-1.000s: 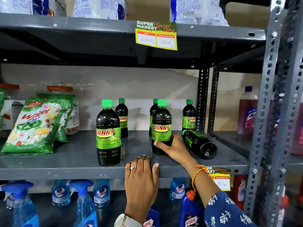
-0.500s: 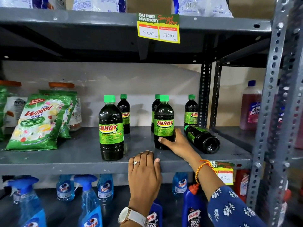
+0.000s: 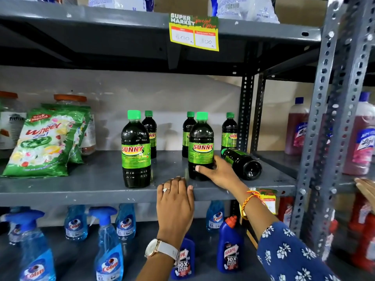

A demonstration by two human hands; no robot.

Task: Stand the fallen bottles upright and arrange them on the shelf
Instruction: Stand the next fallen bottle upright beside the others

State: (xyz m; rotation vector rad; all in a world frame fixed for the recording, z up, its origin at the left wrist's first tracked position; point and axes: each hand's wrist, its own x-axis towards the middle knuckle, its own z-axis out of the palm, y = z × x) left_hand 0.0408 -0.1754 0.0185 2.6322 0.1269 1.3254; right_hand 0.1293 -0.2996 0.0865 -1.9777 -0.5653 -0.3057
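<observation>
Dark Sunny bottles with green caps stand on the grey middle shelf (image 3: 85, 185). One upright bottle (image 3: 136, 151) is at the front centre. My right hand (image 3: 219, 173) wraps the lower part of a second upright front bottle (image 3: 200, 142). Three more bottles stand at the back: one (image 3: 150, 130), another (image 3: 187, 130) and a third (image 3: 229, 132). One bottle (image 3: 242, 163) lies on its side to the right of my right hand, base toward me. My left hand (image 3: 175, 201) rests flat on the shelf's front edge, holding nothing.
Green detergent packets (image 3: 42, 145) and jars (image 3: 70, 102) fill the shelf's left. Blue spray bottles (image 3: 109, 244) and Harpic bottles (image 3: 230, 244) stand below. A perforated steel upright (image 3: 316, 138) stands right; pink bottles (image 3: 296, 126) sit beyond it. Another person's fingers (image 3: 366, 189) show at the right edge.
My right hand stays on the same upright bottle and my left hand stays on the shelf edge. The view has shifted slightly. Another person's fingers have appeared at the right edge.
</observation>
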